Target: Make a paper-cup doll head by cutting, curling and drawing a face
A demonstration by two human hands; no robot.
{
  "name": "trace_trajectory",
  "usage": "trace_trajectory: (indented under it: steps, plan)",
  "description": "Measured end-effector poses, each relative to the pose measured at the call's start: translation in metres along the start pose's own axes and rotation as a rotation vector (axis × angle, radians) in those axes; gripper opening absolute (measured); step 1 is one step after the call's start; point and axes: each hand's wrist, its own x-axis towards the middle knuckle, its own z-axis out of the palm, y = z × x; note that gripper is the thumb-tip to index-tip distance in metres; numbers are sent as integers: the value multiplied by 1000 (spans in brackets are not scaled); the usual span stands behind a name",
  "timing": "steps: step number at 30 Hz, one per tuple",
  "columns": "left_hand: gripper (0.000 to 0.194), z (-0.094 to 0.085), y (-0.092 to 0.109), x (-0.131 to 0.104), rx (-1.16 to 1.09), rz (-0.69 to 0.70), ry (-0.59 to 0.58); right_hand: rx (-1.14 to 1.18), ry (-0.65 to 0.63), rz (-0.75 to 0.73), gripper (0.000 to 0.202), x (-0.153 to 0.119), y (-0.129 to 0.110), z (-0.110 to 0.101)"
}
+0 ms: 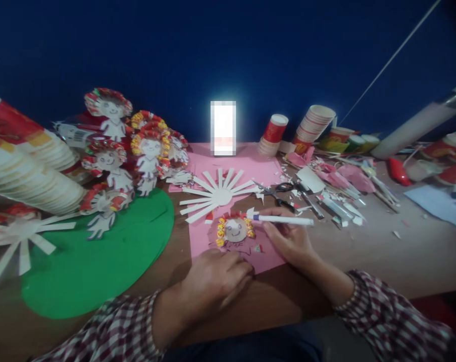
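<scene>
Curled fingers of my left hand point(217, 275) rest at the lower edge of the pink paper point(271, 251), just below a small paper figure; whatever they may hold is hidden. My right hand point(291, 242) grips a white marker pen point(284, 219), its purple end pointing left. That end is close to the figure's upper right rim; I cannot tell if it touches. The paper figure point(235, 231) has a drawn smiling face with yellow and red curled paper on both sides. Above it lies a white paper disc with radiating strips point(222, 196).
Several finished paper dolls point(112, 120) stand left, by a green paper oval point(110, 271) and tilted cup stacks point(27, 176). Black scissors point(277, 191), paper scraps point(341, 211) and more cups point(314, 125) lie to the right. A blurred bright rectangle point(223, 128) stands at the back.
</scene>
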Motion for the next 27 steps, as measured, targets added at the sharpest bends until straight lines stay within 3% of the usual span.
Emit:
trace_trajectory:
  steps: [5, 10, 14, 18, 27]
  plan:
    - [16, -1, 2, 0, 127, -13, 6, 8, 16, 12, 9, 2, -14, -7]
    - [17, -3, 3, -3, 157, -118, -144, -23, -29, -50, 7, 5, -28, -7]
    - [18, -3, 4, 0, 137, -165, -197, -42, -65, -87, 8, 9, -21, 6]
    - [21, -4, 5, 3, 116, -180, -207, 6, -113, -17, 6, 10, -9, 16]
    - [18, 0, 2, 1, 122, -151, -174, 23, -165, 4, 9, 11, 1, 22]
